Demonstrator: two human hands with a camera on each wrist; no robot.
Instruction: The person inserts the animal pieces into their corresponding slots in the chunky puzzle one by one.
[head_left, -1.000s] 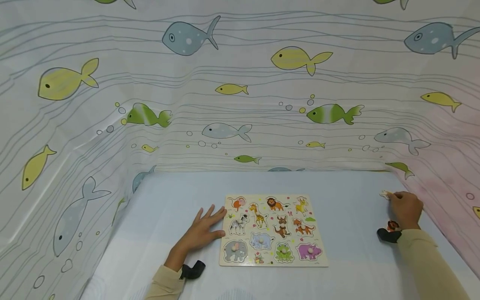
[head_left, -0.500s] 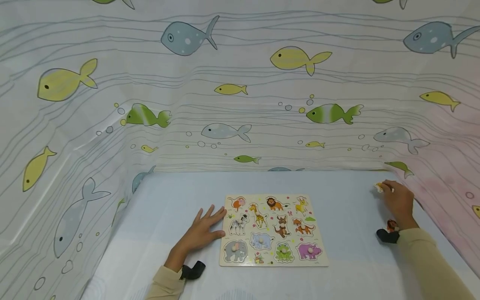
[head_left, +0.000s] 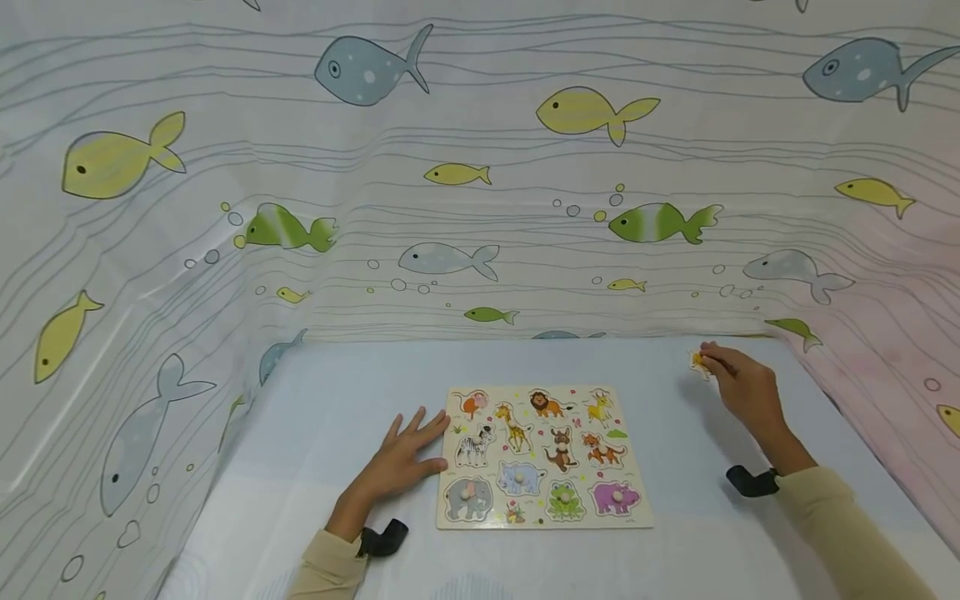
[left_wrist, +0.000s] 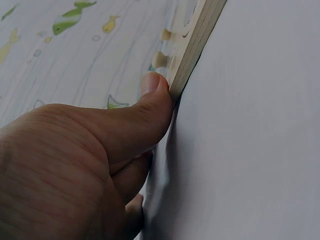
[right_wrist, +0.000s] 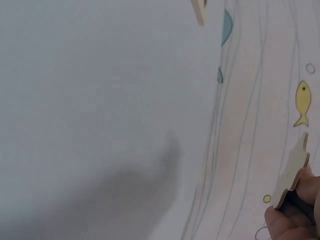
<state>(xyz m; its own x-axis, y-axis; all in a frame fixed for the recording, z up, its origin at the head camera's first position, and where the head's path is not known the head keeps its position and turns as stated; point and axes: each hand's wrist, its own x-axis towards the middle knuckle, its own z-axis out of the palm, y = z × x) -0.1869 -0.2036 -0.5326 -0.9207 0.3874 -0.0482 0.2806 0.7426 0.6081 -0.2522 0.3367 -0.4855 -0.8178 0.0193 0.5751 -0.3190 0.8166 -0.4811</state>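
A wooden animal puzzle board (head_left: 551, 517) lies flat on the table. Round knobs stand on its grey elephant (head_left: 480, 500), blue rhino (head_left: 531, 480), green frog (head_left: 565, 510) and purple hippo (head_left: 626, 498). My left hand (head_left: 397, 462) rests at the board's left edge, fingers spread; in the left wrist view the thumb (left_wrist: 150, 105) touches that edge. Beyond the board's far right corner, my right hand (head_left: 748, 392) pinches a small puzzle piece (head_left: 698, 363), yellow-orange with a pale border, over the table. The right wrist view shows the piece's plain wooden back (right_wrist: 290, 172).
A pale blue-white cloth covers the table (head_left: 360, 375). Behind and at both sides rises a fish-patterned sheet (head_left: 480, 217), its right part pinkish. Each wrist wears a black band with a camera mount (head_left: 752, 481). My right forearm (head_left: 832, 517) crosses the table's right side.
My right hand has moved left from the table's right edge, carrying the puzzle piece. The lion piece seen near its wrist is now hidden. My left hand stays at the board.
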